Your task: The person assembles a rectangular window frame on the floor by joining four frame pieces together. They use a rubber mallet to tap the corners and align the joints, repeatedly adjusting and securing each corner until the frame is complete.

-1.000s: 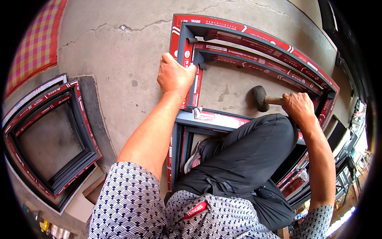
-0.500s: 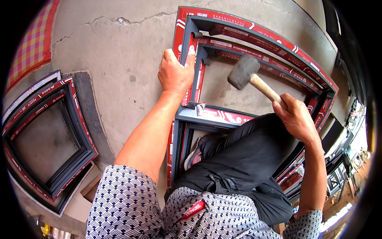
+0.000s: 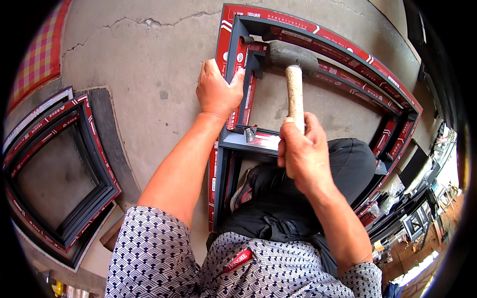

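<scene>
Black-headed, wooden-handled mallet (image 3: 294, 74) swung farther forward

Head view: the person's right hand (image 3: 305, 155), closed tightly around the handle, has moved left in the last half second. The mallet's head, then over the opening's middle, now shows near the far-left corner of the dark-grey rectangular frame with red printed film (image 3: 309, 28), in front of its inner bar; whether they touch cannot be told. The left hand (image 3: 218, 90) still grips the frame's left edge, fingers outside, thumb on the face, as before
</scene>
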A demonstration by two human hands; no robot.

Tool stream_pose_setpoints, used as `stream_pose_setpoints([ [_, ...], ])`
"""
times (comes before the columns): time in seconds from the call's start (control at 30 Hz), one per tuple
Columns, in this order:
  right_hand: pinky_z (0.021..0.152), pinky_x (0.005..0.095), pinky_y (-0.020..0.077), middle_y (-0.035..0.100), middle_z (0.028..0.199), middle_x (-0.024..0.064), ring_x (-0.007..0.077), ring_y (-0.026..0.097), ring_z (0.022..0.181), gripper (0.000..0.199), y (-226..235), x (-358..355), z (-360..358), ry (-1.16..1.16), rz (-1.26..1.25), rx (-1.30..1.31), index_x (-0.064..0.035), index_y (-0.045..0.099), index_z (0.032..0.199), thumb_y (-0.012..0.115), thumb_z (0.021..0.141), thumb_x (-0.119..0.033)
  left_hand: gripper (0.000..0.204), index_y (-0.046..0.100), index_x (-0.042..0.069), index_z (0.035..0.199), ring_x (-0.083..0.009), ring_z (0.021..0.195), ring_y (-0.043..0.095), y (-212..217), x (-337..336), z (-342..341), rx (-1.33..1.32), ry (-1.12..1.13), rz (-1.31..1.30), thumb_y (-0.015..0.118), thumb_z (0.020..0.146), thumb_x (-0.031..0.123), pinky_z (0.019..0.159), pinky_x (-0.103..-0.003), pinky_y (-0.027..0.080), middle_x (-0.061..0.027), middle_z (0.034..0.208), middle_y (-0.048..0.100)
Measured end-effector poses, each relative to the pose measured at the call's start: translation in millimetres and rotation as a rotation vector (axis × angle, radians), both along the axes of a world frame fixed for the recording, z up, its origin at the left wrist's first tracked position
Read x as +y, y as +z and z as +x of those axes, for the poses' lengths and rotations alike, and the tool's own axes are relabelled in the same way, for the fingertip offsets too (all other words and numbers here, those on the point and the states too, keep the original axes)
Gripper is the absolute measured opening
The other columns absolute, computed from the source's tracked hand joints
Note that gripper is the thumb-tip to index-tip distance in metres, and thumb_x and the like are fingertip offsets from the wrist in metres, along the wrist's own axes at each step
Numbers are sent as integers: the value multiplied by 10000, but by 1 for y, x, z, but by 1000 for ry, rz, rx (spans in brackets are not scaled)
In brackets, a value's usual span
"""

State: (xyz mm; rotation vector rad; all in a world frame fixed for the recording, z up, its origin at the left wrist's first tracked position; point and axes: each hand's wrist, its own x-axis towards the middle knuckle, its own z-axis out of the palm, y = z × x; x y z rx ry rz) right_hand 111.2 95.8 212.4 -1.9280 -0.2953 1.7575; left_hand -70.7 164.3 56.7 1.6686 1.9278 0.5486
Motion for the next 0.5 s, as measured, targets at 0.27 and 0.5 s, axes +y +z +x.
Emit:
stream_pose_setpoints([
  [0.27,493,295,559,655,902,116,144,676,641,381,1,11,-42,-119,46,122,75,430,1283,651,1067,-148,607,499,6,1213,-465,1185,626,1,-1,-9,-44,-60,-100,883,848,303,1012,-530,519,-231,1211,618],
  [0.5,435,308,465,572,716,47,117,548,505,341,-1,-1,-55,-230,26,31,28,401,1262,610,1093,-181,598,487,4,1225,-448,1180,569,-11,-10,-24,-211,-133,-77,873,848,259,1062,-516,475,-231,1205,566],
])
